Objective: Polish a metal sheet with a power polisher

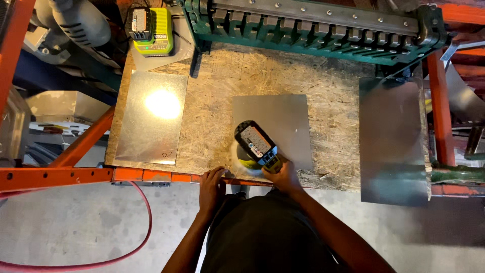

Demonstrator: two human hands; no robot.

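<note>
Right hand [284,177] fingers wrap sander [256,145] on metal sheet [283,121].

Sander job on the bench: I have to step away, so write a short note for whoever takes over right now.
Right hand: grips the cordless sander, which sits on the near left corner of the middle sheet.
Left hand: fingers press on the bench edge, just left of that sheet, holding nothing.
Sheets: a shiny one lies at the left, a dull one overhangs the bench at the right.
Done: the sander is on the middle sheet; how much is sanded cannot be told.
Left: the rest of that sheet looks untouched; the other two sheets lie apart from the hands.
</note>
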